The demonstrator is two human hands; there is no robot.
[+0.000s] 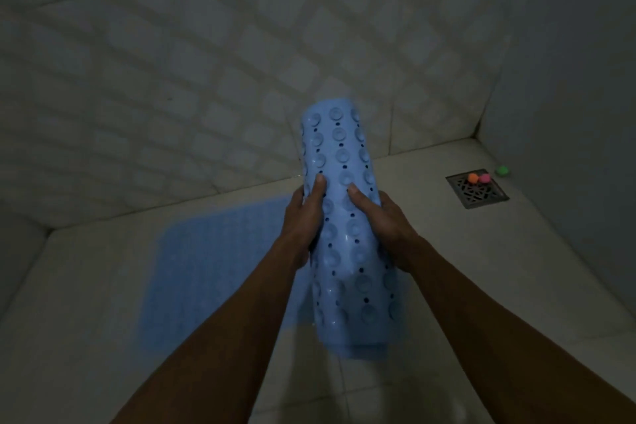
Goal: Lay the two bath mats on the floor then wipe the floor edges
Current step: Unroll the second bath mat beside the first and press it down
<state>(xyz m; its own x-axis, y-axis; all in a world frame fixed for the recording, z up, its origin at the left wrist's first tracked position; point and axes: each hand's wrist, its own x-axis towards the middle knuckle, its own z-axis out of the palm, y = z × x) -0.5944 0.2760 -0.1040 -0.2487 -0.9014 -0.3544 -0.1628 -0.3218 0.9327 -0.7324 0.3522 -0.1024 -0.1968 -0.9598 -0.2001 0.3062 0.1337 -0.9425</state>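
- Both hands, left hand (307, 213) and right hand (380, 217), gripped rolled second mat (347, 227), fingers clenched round it.
- First mat (213, 262) lay flat by floor's (430, 337) far edge; edges unwiped.

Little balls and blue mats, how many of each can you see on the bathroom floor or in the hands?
Blue mats: 2, a rolled mat in both hands and a flat mat on the floor.
Little balls: 3, an orange ball, a pink ball, a green ball.
Floor drain: 1.
Total: 6.
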